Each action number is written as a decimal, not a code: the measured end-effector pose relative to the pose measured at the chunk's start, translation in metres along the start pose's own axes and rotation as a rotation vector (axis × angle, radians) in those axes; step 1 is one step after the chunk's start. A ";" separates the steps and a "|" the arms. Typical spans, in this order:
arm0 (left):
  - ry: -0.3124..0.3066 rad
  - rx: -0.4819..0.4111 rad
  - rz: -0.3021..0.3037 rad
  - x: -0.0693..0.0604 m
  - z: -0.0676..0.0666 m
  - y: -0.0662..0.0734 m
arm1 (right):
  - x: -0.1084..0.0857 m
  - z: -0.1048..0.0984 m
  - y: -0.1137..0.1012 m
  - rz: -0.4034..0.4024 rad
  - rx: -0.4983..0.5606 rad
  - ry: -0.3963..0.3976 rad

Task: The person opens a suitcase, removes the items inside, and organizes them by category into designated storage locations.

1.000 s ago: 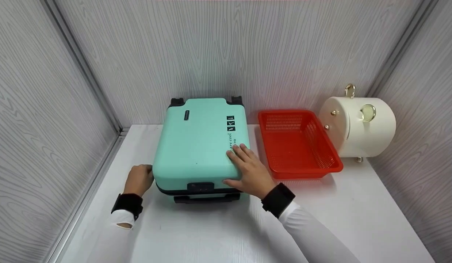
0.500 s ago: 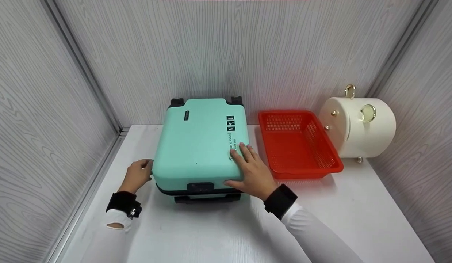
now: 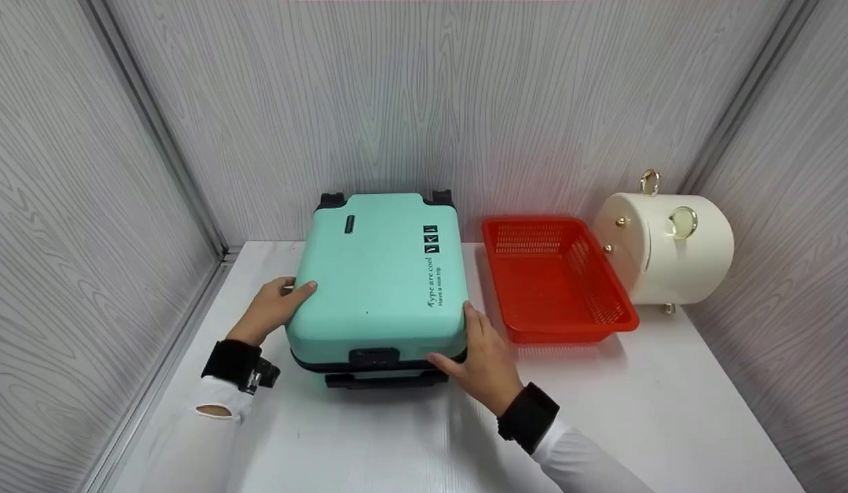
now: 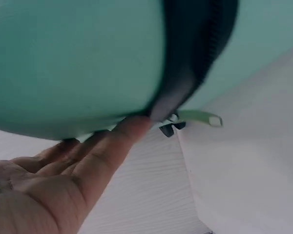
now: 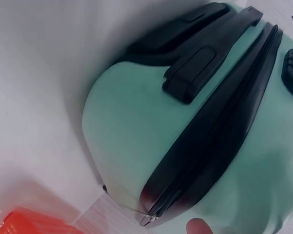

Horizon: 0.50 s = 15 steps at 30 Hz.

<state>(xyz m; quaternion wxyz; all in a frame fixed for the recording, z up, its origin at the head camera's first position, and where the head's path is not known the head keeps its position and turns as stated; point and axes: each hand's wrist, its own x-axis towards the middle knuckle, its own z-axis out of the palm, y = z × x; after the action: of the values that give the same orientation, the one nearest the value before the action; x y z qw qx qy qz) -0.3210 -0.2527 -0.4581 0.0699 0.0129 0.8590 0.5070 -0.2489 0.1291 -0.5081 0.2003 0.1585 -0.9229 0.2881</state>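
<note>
A mint-green suitcase (image 3: 383,274) lies flat on the white table, its black carry handle (image 3: 386,378) facing the person. At its left side is my left hand (image 3: 270,311), thumb on the top edge. In the left wrist view that hand's straight fingers touch the side along the dark zip band (image 4: 193,58), near a green zipper pull (image 4: 200,117). My right hand (image 3: 489,363) rests on the right front corner, thumb spread toward the front and fingers along the side. The right wrist view shows just one fingertip, below the dark zip band (image 5: 219,126).
Right of the suitcase stands a red plastic basket (image 3: 557,339) with perforated walls. Behind and beside it is a cream cylindrical box (image 3: 691,253) with gold fittings. Wood-grain panels (image 3: 396,96) enclose the table (image 3: 657,390) at the back and sides.
My left hand has come up from low beside the suitcase, bringing its thumb onto the top edge. My right hand has slid off the printed top to the right front corner.
</note>
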 end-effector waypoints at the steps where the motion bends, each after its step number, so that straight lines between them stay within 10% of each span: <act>1: -0.001 0.006 -0.002 0.000 0.000 0.001 | -0.002 0.001 -0.003 0.014 0.014 0.002; 15: 0.035 -0.124 -0.038 -0.010 0.010 0.004 | 0.001 0.000 -0.002 -0.019 -0.063 0.069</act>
<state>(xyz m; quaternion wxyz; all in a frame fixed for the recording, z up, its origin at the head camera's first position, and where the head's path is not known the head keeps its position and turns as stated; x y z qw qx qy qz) -0.3101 -0.2427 -0.4584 0.0650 -0.0166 0.8271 0.5581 -0.2487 0.1269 -0.5065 0.2395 0.1508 -0.9226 0.2623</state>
